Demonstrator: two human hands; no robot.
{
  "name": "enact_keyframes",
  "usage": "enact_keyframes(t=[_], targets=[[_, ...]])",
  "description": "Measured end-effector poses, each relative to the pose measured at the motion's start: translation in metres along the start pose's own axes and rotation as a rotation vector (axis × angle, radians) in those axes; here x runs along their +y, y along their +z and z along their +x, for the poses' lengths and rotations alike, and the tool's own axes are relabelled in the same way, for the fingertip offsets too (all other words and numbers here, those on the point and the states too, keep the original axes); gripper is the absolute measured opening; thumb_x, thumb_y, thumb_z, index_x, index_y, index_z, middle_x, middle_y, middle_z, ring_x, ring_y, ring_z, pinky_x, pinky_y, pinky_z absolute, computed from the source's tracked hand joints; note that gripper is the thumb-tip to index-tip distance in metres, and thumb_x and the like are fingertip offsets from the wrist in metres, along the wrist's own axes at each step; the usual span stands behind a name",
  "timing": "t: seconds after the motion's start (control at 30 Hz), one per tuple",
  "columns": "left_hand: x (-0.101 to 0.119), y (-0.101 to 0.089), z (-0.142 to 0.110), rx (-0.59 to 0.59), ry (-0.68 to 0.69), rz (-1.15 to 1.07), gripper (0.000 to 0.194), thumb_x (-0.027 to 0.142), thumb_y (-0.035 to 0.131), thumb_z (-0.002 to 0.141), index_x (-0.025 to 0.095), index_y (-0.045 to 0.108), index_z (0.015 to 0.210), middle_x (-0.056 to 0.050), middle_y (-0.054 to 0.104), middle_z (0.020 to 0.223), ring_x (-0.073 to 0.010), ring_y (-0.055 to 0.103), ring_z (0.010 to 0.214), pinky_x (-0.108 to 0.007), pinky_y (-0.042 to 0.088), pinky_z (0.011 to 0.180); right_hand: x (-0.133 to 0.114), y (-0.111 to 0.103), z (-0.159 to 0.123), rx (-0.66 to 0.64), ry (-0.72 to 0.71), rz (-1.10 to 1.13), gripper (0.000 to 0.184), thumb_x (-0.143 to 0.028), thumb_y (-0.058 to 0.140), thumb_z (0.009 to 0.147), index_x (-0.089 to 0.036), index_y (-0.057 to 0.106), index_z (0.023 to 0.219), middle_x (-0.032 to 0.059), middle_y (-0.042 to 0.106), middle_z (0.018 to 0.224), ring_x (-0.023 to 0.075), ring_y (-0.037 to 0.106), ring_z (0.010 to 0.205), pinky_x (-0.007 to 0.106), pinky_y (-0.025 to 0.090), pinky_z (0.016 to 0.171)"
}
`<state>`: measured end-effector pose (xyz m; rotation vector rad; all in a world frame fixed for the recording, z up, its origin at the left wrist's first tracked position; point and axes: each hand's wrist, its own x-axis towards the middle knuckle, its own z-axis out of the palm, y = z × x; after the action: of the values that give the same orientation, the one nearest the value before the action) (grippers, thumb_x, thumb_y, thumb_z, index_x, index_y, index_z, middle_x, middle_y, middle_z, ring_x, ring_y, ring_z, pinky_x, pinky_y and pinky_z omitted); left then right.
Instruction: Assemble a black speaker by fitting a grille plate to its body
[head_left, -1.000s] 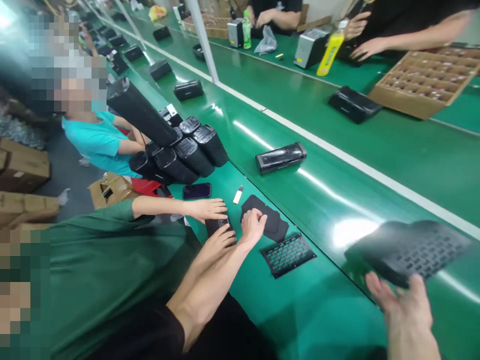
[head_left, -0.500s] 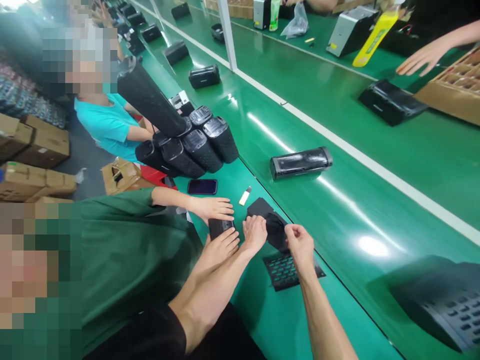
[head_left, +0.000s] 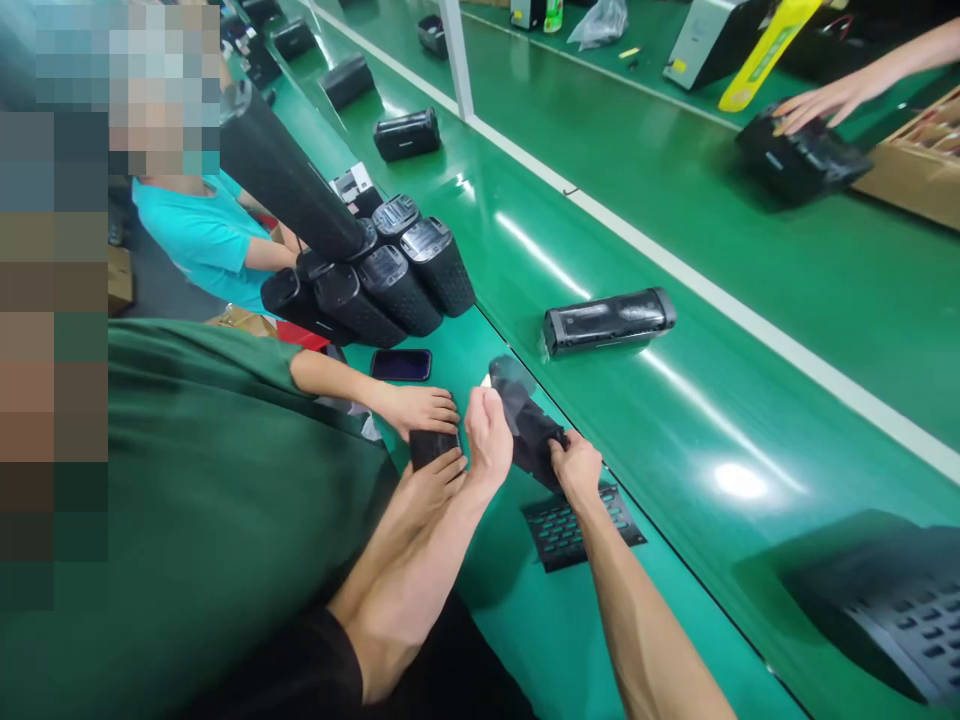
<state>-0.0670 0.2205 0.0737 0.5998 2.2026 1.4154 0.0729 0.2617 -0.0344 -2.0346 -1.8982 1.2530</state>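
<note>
The black foam pad has just come up off the green conveyor belt: it now stands tilted on end instead of lying flat, its upper edge lifted clear, above the black perforated grille. The right hand is curled closed around the pad's lower end, grasping it. The left hand stands with its fingers extended and together, close against the pad's other side; whether it grips or only steadies, I cannot tell. Just beside it, a co-worker's hand rests open on a small dark block, and a further hand touches the block from below. A phone and stacked black cylindrical speakers sit farther up the belt.
</note>
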Motion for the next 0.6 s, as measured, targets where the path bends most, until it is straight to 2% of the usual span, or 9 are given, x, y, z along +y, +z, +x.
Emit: enact_keyframes(t=[0.07, 0.1, 0.2, 0.3, 0.37, 0.47, 0.5, 0.53, 0.6], targets=[[0.022, -0.006, 0.000, -0.023, -0.006, -0.232, 0.038, 0.056, 0.053, 0.101, 0.023, 0.053, 0.081, -0.001, 0.058, 0.079, -0.0187, 0.060, 0.083, -0.031, 0.049, 0.083, -0.005, 0.000, -0.004, -0.004, 0.008, -0.014, 0.017, -0.028, 0.062, 0.089, -0.020, 0.074, 0.098, 0.0132, 0.075, 0.090, 0.0316, 0.071, 0.095, 0.037, 0.047, 0.084], [0.030, -0.008, 0.000, -0.070, -0.051, -0.376, 0.038, 0.057, 0.055, 0.099, 0.023, 0.056, 0.084, -0.002, 0.062, 0.083, -0.0189, 0.063, 0.086, -0.032, 0.051, 0.084, -0.008, -0.001, -0.005, -0.006, 0.013, -0.013, 0.019, -0.028, 0.062, 0.090, -0.019, 0.074, 0.102, 0.0144, 0.075, 0.093, 0.0322, 0.071, 0.098, 0.038, 0.047, 0.087], [0.043, -0.012, -0.003, -0.271, -0.271, -0.775, 0.035, 0.054, 0.060, 0.097, 0.020, 0.066, 0.099, -0.006, 0.073, 0.104, -0.0211, 0.070, 0.099, -0.036, 0.057, 0.092, -0.018, -0.005, -0.011, -0.012, 0.034, 0.025, 0.019, -0.024, 0.061, 0.089, -0.017, 0.073, 0.104, 0.0162, 0.075, 0.096, 0.0330, 0.070, 0.102, 0.039, 0.046, 0.090], [0.036, -0.013, -0.005, -0.408, -0.458, -0.894, 0.029, 0.047, 0.063, 0.096, 0.019, 0.069, 0.100, -0.007, 0.076, 0.102, -0.0222, 0.074, 0.098, -0.037, 0.060, 0.092, -0.027, -0.016, -0.015, -0.012, 0.071, 0.112, 0.021, -0.023, 0.066, 0.083, -0.017, 0.071, 0.102, 0.0171, 0.074, 0.098, 0.0338, 0.070, 0.103, 0.041, 0.047, 0.091], [0.025, -0.010, -0.007, -0.475, -0.537, -0.920, 0.026, 0.043, 0.064, 0.094, 0.018, 0.069, 0.094, -0.007, 0.077, 0.092, -0.0228, 0.075, 0.095, -0.038, 0.061, 0.092, -0.030, -0.028, -0.020, 0.012, 0.105, 0.192, 0.033, -0.028, 0.070, 0.080, -0.016, 0.069, 0.111, 0.0190, 0.073, 0.109, 0.0355, 0.067, 0.109, 0.042, 0.047, 0.093], [0.008, 0.003, -0.017, -0.652, -0.616, -0.997, 0.027, 0.042, 0.063, 0.091, 0.015, 0.068, 0.089, -0.009, 0.076, 0.086, -0.0250, 0.075, 0.089, -0.045, 0.061, 0.093, -0.020, -0.051, -0.036, 0.056, 0.162, 0.330, 0.054, -0.053, 0.064, 0.086, -0.016, 0.063, 0.126, 0.0206, 0.069, 0.122, 0.0362, 0.066, 0.116, 0.043, 0.051, 0.090], [0.002, 0.009, -0.022, -0.732, -0.626, -1.007, 0.030, 0.044, 0.063, 0.089, 0.015, 0.068, 0.088, -0.009, 0.075, 0.085, -0.0261, 0.075, 0.087, -0.046, 0.061, 0.092, -0.013, -0.059, -0.044, 0.025, 0.177, 0.406, 0.060, -0.065, 0.054, 0.090, -0.017, 0.064, 0.126, 0.0197, 0.071, 0.120, 0.0354, 0.068, 0.112, 0.043, 0.053, 0.085], [-0.004, 0.015, -0.029, -0.822, -0.628, -0.992, 0.033, 0.046, 0.063, 0.087, 0.014, 0.069, 0.087, -0.011, 0.075, 0.084, -0.0272, 0.075, 0.086, -0.047, 0.061, 0.090, -0.004, -0.066, -0.055, -0.059, 0.196, 0.532, 0.070, -0.076, 0.042, 0.092, -0.017, 0.066, 0.123, 0.0194, 0.072, 0.117, 0.0351, 0.070, 0.106, 0.042, 0.055, 0.079], [-0.015, 0.027, -0.045, -0.970, -0.586, -0.887, 0.038, 0.051, 0.063, 0.083, 0.013, 0.069, 0.086, -0.012, 0.074, 0.084, -0.0277, 0.074, 0.083, -0.045, 0.060, 0.085, 0.016, -0.078, -0.081, -0.320, 0.242, 0.898, 0.091, -0.092, 0.027, 0.087, -0.018, 0.072, 0.113, 0.0198, 0.074, 0.113, 0.0350, 0.073, 0.099, 0.043, 0.057, 0.073]])
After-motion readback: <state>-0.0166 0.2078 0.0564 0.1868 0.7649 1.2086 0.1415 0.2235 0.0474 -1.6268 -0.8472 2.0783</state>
